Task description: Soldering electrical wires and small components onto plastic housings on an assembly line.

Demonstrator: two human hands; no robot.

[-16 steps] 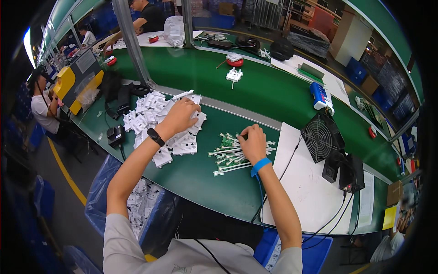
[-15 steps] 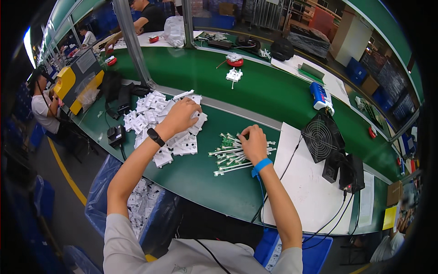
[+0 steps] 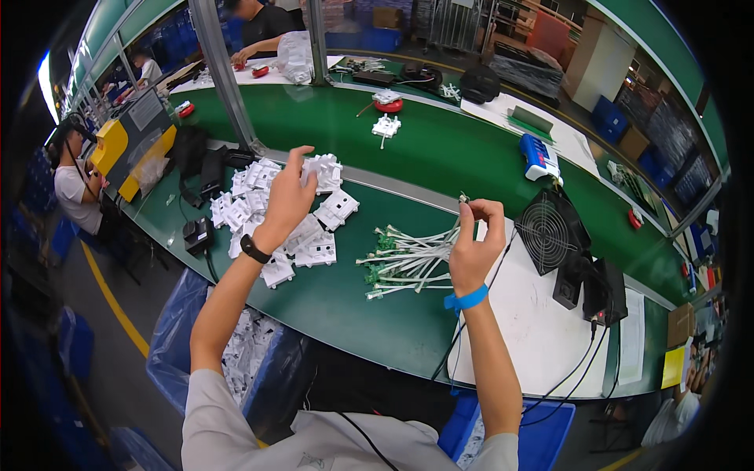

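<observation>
nearest the body, the right hand (image 3: 475, 247), with a blue band at the wrist, is lifted off the green bench (image 3: 345, 306) and pinches one thin white lead (image 3: 465, 213) between thumb and fingertips, its small dark tip poking up just above the fingers. just to its left lies the bundle of white leads (image 3: 408, 263) with little green boards at their ends, fanned loosely on the bench, some crossing one another. the risk here, as i judge it, is that the pinched lead drags its neighbours along, since the loose ends overlap and could snag, or that it slips out of so light a grip. further left and a little farther out, the left hand (image 3: 289, 200), with a dark watch at the wrist, is closed around one white plastic housing (image 3: 320, 169) raised above the pile of white housings (image 3: 275, 228); the pile is heaped unevenly, and a knock from the wrist could push pieces toward the bench edge. the housing looks blocky, pale and hard, with square recesses, though its detail is too small to tell. to the right a black fan (image 3: 550, 231) stands on a white mat (image 3: 542, 322), with cables trailing down. beyond, a raised green shelf (image 3: 440, 149) carries a blue and white tool (image 3: 538, 155), and other people work at the far benches.
</observation>
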